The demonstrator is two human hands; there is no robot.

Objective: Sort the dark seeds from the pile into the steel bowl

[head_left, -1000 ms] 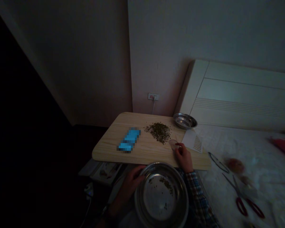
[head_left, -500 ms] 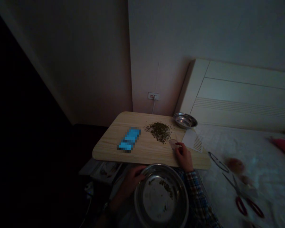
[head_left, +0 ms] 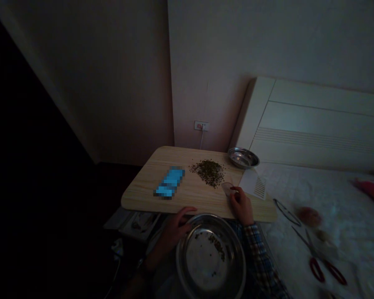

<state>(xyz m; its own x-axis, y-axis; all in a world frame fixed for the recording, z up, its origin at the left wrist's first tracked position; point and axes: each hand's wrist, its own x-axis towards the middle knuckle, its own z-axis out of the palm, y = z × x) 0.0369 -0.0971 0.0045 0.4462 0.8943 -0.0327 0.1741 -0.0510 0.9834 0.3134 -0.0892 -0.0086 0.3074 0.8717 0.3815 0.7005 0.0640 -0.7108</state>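
- Bowl (head_left: pixel 202 263), large and metal, at the near edge of the desk (head_left: pixel 140 193), on the person's side; a few green bits (head_left: pixel 218 248) lie inside.
- Left hand (head_left: pixel 173 229): thumb and fingers apart, at the bowl's left rim.
- Right hand (head_left: pixel 241 206): fingertips together on a clear plastic piece (head_left: pixel 226 189), toward the desk's near right corner.
- Heap (head_left: pixel 209 172) of similar green bits, loosely spread between the plastic piece and the far edge.
- Blue oblong (head_left: pixel 171 181), pixelated, left of the heap.
- Small dish (head_left: pixel 243 158), metal, at the far right corner; slotted white card (head_left: pixel 248 183) along the right edge.
- Scissors (head_left: pixel 313 253), red-handled, on the bed (head_left: pixel 355 236).
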